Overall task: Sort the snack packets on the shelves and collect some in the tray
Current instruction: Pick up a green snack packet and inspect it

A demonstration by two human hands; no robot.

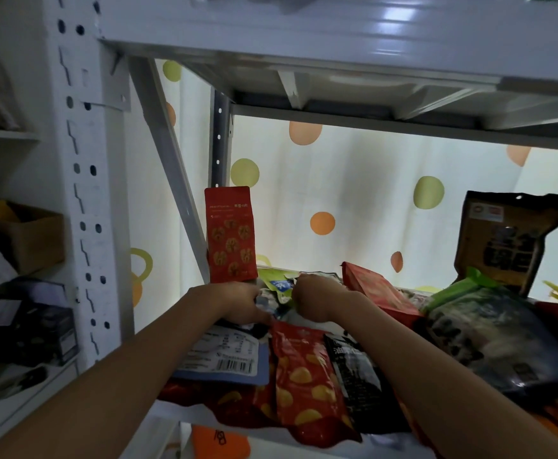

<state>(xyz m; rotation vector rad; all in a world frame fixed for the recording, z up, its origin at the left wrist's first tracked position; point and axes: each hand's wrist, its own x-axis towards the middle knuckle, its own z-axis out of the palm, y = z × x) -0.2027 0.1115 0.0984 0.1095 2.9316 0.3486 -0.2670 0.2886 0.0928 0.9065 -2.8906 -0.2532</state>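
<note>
The left hand (237,301) is reached deep into the shelf, its fingers curled down among the packets; what is gripped cannot be told. The right hand (314,298) is pinched on the edge of a glossy silver-and-blue foil packet (279,286) between the hands. A tall red walnut-printed pouch (230,233) is stood upright just behind the left hand. A red chip-printed packet (304,379) is laid flat between the forearms, beside a black packet (357,376).

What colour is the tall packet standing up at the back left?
Red tall upright packet with orange snack pictures; head view.
</note>
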